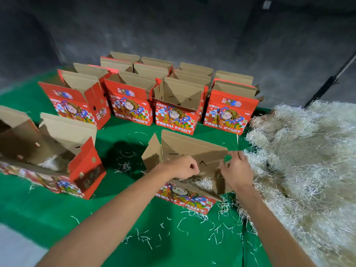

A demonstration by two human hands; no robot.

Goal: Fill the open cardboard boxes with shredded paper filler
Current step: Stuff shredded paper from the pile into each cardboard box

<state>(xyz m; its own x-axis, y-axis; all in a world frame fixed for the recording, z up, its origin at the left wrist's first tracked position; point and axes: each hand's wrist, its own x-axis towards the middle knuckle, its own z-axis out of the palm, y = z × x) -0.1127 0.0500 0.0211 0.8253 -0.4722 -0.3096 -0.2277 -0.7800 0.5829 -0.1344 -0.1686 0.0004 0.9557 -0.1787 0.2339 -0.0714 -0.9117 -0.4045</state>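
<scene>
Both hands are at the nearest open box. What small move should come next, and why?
Probably the right hand should reach right to the filler pile for another handful. The nearest box shows only a thin wisp of shredded paper at its bottom, and the left hand already sits curled at its front edge.

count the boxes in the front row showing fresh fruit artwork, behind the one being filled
4, side by side across the green cloth: far left, second, third, far right. More boxes stand behind them, partly hidden.
</scene>
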